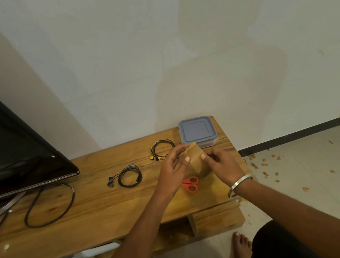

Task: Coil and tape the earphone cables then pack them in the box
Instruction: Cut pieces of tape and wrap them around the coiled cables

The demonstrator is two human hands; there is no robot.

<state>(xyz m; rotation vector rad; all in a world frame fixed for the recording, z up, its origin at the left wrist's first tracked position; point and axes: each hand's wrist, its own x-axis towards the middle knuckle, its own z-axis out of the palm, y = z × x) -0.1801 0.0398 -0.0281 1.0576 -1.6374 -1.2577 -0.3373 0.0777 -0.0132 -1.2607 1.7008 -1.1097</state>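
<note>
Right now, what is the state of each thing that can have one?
Box: lid on, closed.
Black earphones: coiled, on the table.
Yellow-tipped earphones: coiled, on the table.
Brown tape: held by both hands.
Scissors: lying on the table.
Left hand: gripping tape.
Right hand: gripping tape.

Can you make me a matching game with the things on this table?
Things:
1. scissors
2. box
3. brown tape
4. yellow-tipped earphones

Where:
A. held in both hands
B. by the wall, lid on
C. under the hands, red handles
D. coiled left of the box

Pairs: 1-C, 2-B, 3-A, 4-D
</note>
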